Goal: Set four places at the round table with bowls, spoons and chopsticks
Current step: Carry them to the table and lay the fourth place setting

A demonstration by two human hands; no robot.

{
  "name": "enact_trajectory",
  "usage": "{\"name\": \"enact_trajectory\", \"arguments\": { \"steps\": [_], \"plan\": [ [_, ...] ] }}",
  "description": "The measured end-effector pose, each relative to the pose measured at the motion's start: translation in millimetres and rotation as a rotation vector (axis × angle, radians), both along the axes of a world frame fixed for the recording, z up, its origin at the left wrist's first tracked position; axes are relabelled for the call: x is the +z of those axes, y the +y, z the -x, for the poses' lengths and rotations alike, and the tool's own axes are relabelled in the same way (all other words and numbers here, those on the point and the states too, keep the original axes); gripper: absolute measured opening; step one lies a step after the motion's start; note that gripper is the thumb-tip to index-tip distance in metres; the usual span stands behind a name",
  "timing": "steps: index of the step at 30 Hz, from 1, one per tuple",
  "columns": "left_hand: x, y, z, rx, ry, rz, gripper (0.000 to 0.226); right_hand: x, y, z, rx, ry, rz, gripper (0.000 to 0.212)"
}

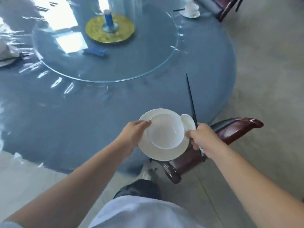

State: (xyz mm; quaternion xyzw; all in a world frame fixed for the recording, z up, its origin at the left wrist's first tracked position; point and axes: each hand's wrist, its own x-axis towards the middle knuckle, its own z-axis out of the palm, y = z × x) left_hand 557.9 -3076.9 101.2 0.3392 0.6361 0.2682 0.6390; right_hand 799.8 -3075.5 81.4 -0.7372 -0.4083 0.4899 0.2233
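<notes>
Both my hands carried one setting above the near edge of the round table (82, 129): a white bowl (166, 130) sat on a white saucer (164, 153), with a white spoon (187, 120) lying on the saucer's right rim. My left hand (131, 135) gripped the saucer's left edge, thumb curled over the top by the bowl. My right hand (202, 137) pinched the saucer's right edge and also clasped a pair of dark chopsticks (190, 96), whose tips pointed away over the blue tablecloth. Just below my right hand stood a dark red wooden chair (230, 130), pushed near the table. Farther in lay the glass turntable (148, 63), bearing a gold disc (98, 28) with a blue bottle (108, 18) on it. At the far right edge of the table, another bowl and saucer (190, 9) were set.
</notes>
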Motion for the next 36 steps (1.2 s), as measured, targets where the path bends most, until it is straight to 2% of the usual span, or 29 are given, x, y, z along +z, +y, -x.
{"name": "enact_trajectory", "arguments": {
  "steps": [5,17,25,30,36],
  "plan": [
    [-30,37,-7,0.109,0.005,0.008,0.021,-28,67,-3,0.131,-0.042,0.044,0.004],
    [-83,105,-64,0.307,-0.018,0.094,0.018,-99,188,-41,0.273,-0.112,0.16,0.009],
    [-117,125,-100,0.495,0.188,0.101,0.02,-130,243,-38,0.473,-0.101,0.154,0.014],
    [-120,128,-104,0.537,0.318,0.029,0.039,-135,252,-33,0.515,-0.087,0.128,0.005],
    [-121,129,-101,0.594,0.396,-0.012,0.03,-130,252,-32,0.467,-0.023,0.148,0.005]
  ]
}}
